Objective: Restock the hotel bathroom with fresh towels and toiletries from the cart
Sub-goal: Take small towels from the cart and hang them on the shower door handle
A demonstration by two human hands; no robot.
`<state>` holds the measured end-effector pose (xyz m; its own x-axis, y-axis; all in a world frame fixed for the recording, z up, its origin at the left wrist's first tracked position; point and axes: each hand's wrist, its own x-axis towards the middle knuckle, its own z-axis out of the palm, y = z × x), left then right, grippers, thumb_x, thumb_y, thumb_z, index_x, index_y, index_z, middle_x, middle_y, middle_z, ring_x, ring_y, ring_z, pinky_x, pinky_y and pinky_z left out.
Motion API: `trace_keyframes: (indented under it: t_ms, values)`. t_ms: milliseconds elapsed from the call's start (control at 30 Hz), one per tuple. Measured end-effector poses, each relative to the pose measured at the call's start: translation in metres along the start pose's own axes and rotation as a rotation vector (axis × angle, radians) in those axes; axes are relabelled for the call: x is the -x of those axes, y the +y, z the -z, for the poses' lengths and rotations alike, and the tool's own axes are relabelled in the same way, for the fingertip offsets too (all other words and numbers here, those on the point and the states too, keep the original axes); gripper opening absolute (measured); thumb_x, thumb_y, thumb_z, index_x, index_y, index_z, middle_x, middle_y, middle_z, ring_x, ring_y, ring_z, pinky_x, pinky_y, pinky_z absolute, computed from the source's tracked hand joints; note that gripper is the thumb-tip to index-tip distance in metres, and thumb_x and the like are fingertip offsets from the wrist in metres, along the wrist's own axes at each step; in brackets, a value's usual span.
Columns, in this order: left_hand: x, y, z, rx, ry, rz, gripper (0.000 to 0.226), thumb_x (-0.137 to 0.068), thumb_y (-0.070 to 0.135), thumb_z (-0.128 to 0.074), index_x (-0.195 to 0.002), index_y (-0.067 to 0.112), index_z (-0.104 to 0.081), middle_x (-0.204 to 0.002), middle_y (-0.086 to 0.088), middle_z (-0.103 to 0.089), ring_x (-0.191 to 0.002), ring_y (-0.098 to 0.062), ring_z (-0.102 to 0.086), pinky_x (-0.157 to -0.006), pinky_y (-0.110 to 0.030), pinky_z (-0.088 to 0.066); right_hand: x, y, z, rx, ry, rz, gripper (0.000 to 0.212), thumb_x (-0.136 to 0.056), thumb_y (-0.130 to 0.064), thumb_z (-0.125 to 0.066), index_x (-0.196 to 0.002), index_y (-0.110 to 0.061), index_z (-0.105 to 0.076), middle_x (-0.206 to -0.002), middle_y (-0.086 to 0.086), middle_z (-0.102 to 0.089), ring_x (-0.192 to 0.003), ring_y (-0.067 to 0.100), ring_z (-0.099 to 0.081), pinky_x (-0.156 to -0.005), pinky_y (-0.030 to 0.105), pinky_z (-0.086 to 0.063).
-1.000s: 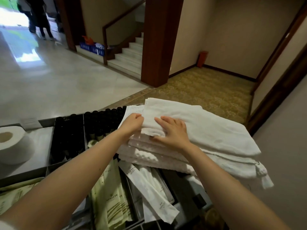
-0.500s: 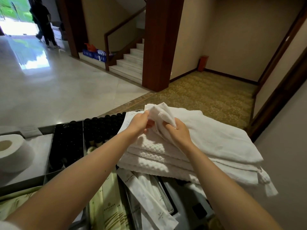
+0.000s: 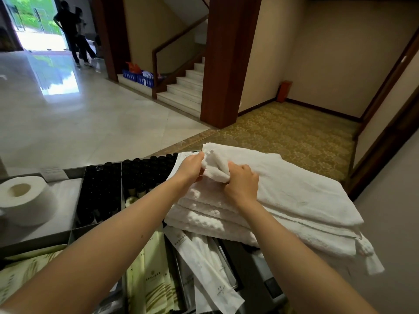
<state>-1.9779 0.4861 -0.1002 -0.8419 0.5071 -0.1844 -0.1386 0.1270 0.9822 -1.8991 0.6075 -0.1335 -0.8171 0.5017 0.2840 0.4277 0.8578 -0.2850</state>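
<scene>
Towels (image 3: pixel 215 223) lie stacked on the right side of the cart (image 3: pixel 36 240). The top towel (image 3: pixel 294 189) runs from its far-left corner toward the near right. That corner is bunched up between both hands: the left hand (image 3: pixel 190 168) pinches it from the left, and the right hand (image 3: pixel 242 182) grips it from the near side, knuckles up. Both hands are at the same end, so the cloth trails off to the right. Lifting it probably means drawing up and leftward, clear of the towels beneath.

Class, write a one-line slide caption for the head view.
Left hand and right hand grip the top towel, bunched, on the towel stack.
</scene>
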Motion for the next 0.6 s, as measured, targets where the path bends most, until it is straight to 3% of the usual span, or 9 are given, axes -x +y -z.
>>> trace_keyframes:
  t_ms: [67,167,200,333,433,533,600]
  values:
    - [0.001,-0.003,0.001,-0.011,0.002,-0.010,0.025,-0.102,0.023,-0.031,-0.107,0.016,-0.055,-0.106,-0.009,-0.057,-0.096,-0.021,-0.055,-0.084,-0.035,-0.047,-0.002,0.003,0.006,-0.091,0.019,-0.068,0.031,-0.082,-0.012,-0.048,-0.108,-0.024,-0.060,-0.105,0.002,-0.068,-0.102,0.029,-0.058,-0.078,0.038,-0.040]
    - [0.005,-0.005,0.000,-0.114,-0.022,-0.008,0.046,-0.101,0.014,-0.033,-0.147,0.016,-0.035,-0.106,-0.005,-0.056,-0.092,-0.018,-0.053,-0.086,-0.036,-0.048,0.002,0.010,0.020,-0.376,0.005,-0.221,0.025,-0.091,-0.023,-0.050,-0.113,-0.022,-0.062,-0.102,0.001,-0.069,-0.094,0.028,-0.062,-0.070,0.034,-0.043]
    - [0.008,-0.005,-0.002,-0.160,-0.048,-0.013,0.052,-0.100,0.012,-0.034,-0.151,0.017,-0.028,-0.112,-0.006,-0.057,-0.092,-0.018,-0.053,-0.089,-0.037,-0.049,0.006,0.010,0.027,-0.471,0.007,-0.264,0.025,-0.092,-0.026,-0.052,-0.115,-0.022,-0.063,-0.102,0.000,-0.068,-0.093,0.027,-0.062,-0.070,0.034,-0.044]
    - [0.023,-0.001,-0.015,-0.207,-0.197,-0.131,0.056,-0.096,0.005,-0.043,-0.148,0.023,-0.033,-0.137,-0.001,-0.051,-0.118,-0.018,-0.051,-0.094,-0.032,-0.046,0.027,0.010,0.048,-0.730,0.016,-0.432,0.029,-0.090,-0.029,-0.060,-0.116,-0.017,-0.066,-0.101,0.003,-0.069,-0.095,0.025,-0.061,-0.085,0.042,-0.052]
    - [0.035,0.002,-0.024,-0.180,-0.226,-0.175,0.055,-0.098,0.013,-0.049,-0.148,0.022,-0.031,-0.152,-0.001,-0.038,-0.137,-0.019,-0.039,-0.109,-0.037,-0.039,0.046,0.010,0.068,-0.881,0.039,-0.526,0.028,-0.087,-0.021,-0.062,-0.113,-0.011,-0.068,-0.091,0.000,-0.067,-0.092,0.022,-0.061,-0.083,0.037,-0.050]
    - [0.053,0.006,-0.028,-0.226,-0.230,-0.249,0.051,-0.098,0.013,-0.050,-0.147,0.021,-0.035,-0.150,-0.003,-0.040,-0.132,-0.020,-0.042,-0.099,-0.028,-0.039,0.070,0.006,0.090,-0.995,0.103,-0.622,0.032,-0.085,-0.020,-0.066,-0.114,-0.005,-0.067,-0.094,0.003,-0.069,-0.094,0.022,-0.063,-0.086,0.037,-0.052]
    - [0.069,0.008,-0.032,-0.278,-0.241,-0.276,0.054,-0.097,0.020,-0.051,-0.148,0.024,-0.033,-0.148,-0.004,-0.038,-0.128,-0.022,-0.044,-0.100,-0.034,-0.043,0.093,0.002,0.104,-1.032,0.152,-0.676,0.037,-0.085,-0.020,-0.067,-0.117,-0.002,-0.066,-0.101,0.009,-0.070,-0.098,0.025,-0.064,-0.094,0.042,-0.053]
